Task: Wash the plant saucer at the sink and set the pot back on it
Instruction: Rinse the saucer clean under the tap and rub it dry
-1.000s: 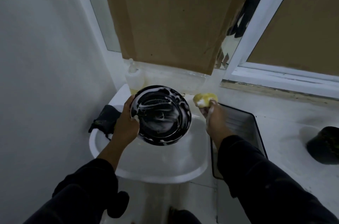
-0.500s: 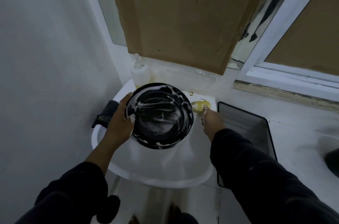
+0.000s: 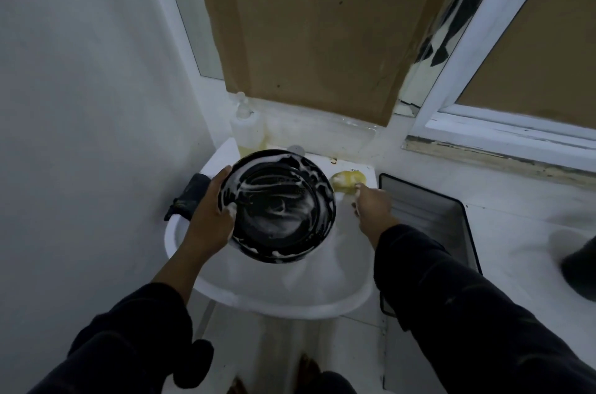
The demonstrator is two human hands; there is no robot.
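A person in dark sleeves stands at a white pedestal sink (image 3: 225,293) in a dim, white-walled corner. At far left, a dark cloth (image 3: 187,197) is draped over the sink's rim beside the wall. The left hand (image 3: 211,219) grips the left edge of the black plant saucer (image 3: 277,210), thumb on its inner face and fingers curled behind, holding it tilted over the basin; white suds streak its ridged inside and cling along its rim. Behind the saucer, a translucent bottle (image 3: 246,131) with a little yellowish liquid at its bottom stands on the back ledge under a sheet of brown cardboard (image 3: 316,29) propped against the window. To the saucer's right, a soapy yellow sponge (image 3: 348,179) lies on the sink's back corner; the right hand (image 3: 374,206) reaches toward it, fingertips at or just short of the sponge, and whether they touch it cannot be told from this angle. Further right, a dark rectangular tray (image 3: 451,216) sits on the white counter (image 3: 516,232), nothing visible inside it. At the far right edge, a dark pot (image 3: 580,271) stands on the counter, well apart from the saucer.
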